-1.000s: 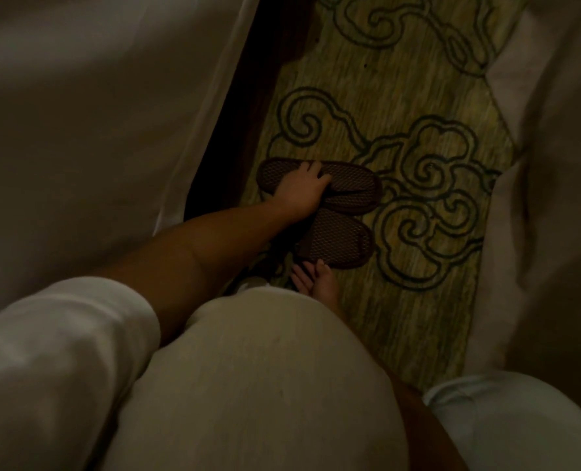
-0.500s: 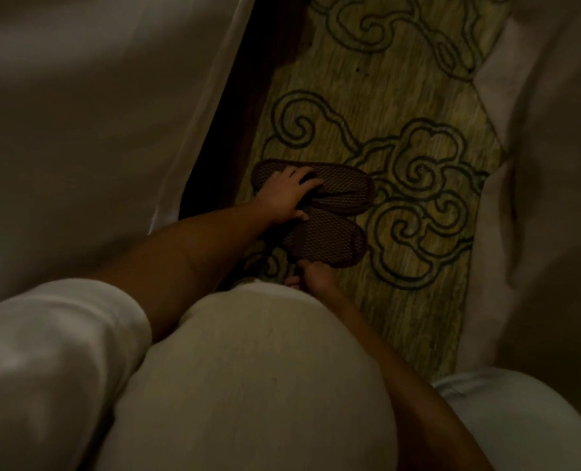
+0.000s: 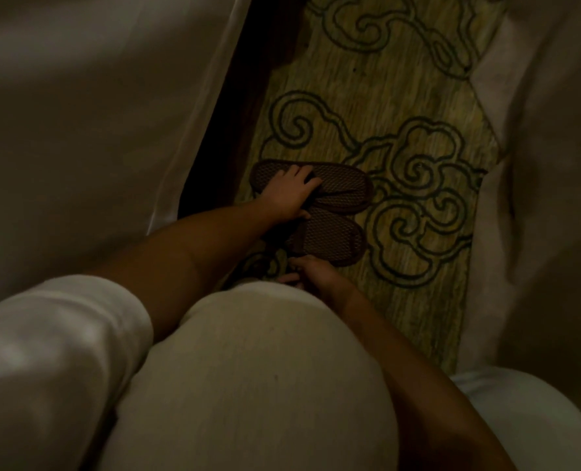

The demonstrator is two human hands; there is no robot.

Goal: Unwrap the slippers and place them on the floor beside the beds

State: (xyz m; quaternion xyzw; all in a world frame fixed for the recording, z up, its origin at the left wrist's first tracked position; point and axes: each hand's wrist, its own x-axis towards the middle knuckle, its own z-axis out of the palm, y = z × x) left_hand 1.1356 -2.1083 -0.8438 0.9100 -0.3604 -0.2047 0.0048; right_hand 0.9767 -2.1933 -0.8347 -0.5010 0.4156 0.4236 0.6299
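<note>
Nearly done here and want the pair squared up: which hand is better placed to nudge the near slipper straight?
Right, probably. The right hand sits at the near slipper's closest edge, while the left hand rests across the far slipper on the carpet.

Brown mesh slippers (image 3: 336,195), green-scrolled carpet (image 3: 401,96)

The person wears white short sleeves (image 3: 44,334), beige trousers (image 3: 248,385), forearms bare.

Two brown mesh slippers (image 3: 329,215) lie side by side.
</note>
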